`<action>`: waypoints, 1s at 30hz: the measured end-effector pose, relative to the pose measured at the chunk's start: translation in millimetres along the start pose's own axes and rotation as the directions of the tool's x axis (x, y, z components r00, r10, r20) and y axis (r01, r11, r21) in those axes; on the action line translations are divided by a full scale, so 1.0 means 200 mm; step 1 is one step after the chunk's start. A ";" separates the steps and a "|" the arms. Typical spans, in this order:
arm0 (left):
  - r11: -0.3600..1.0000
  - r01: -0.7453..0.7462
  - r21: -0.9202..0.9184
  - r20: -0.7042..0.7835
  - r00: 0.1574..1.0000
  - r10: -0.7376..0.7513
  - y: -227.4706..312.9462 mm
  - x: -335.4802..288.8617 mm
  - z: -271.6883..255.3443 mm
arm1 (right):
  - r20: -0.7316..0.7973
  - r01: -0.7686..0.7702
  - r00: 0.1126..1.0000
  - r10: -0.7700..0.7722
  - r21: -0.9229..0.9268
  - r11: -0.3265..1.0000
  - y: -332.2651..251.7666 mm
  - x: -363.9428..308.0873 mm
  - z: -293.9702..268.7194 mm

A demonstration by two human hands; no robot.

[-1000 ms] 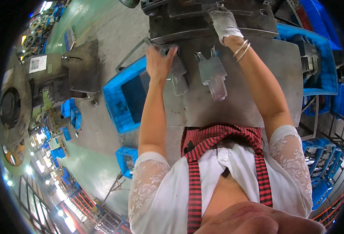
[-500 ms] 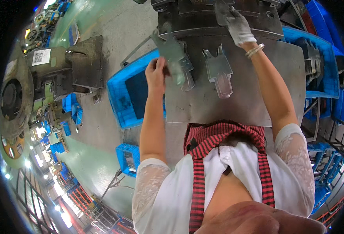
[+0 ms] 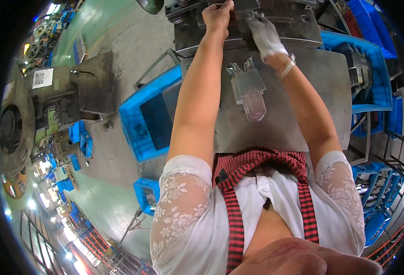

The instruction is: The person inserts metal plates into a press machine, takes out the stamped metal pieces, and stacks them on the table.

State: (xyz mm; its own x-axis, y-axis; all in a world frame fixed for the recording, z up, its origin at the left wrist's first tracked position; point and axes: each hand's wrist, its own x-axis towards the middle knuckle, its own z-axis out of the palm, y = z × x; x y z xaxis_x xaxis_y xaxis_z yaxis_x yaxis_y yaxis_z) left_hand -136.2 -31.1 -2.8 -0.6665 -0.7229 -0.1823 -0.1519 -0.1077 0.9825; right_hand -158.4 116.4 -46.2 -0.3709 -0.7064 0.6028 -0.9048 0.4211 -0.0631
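My left hand, bare, reaches to the far edge of the table, its fingers curled at the dark metal die block. What those fingers hold, if anything, I cannot make out. My right hand, in a pale work glove, lies just right of it over the block. Its fingertips are blurred against dark metal, so their grip is unclear. Nearer me, a few flat, notched sheet-metal parts with rounded tongues lie overlapped on the metal tabletop. My left forearm covers the tabletop's left part.
A blue crate stands left of the table. Another blue crate with stacked metal parts stands at the right. A smaller blue bin is lower left. Further left is a heavy machine. Several blue bins stand lower right.
My left hand has moved from the left tabletop, where a metal part was blurred beside it, forward to the die block. My right hand has shifted slightly left and nearer me.
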 end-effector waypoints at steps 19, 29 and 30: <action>0.949 0.066 0.309 -0.021 0.998 -0.062 -0.31 -0.61 -0.95 | 0.192 -0.304 0.951 0.242 0.439 0.846 0.13 0.01 0.21; 0.980 0.055 -0.190 0.270 0.963 -0.001 -0.03 -0.34 -0.17 | 0.612 -0.563 0.720 0.327 0.241 0.790 -0.31 -0.54 -0.39; 0.980 0.060 -0.188 0.274 0.962 -0.006 -0.04 -0.27 -0.14 | 0.616 -0.416 0.707 0.348 -0.036 0.908 -0.29 -0.47 -0.43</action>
State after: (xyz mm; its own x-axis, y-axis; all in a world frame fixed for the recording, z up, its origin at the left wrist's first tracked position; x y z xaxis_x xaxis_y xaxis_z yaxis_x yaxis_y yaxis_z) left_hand -78.2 -11.2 0.5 -0.8397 -0.5079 -0.1920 -0.0516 -0.2774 0.9594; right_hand -53.7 206.8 -30.1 -0.7062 -0.7028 -0.0861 -0.6600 0.6973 -0.2796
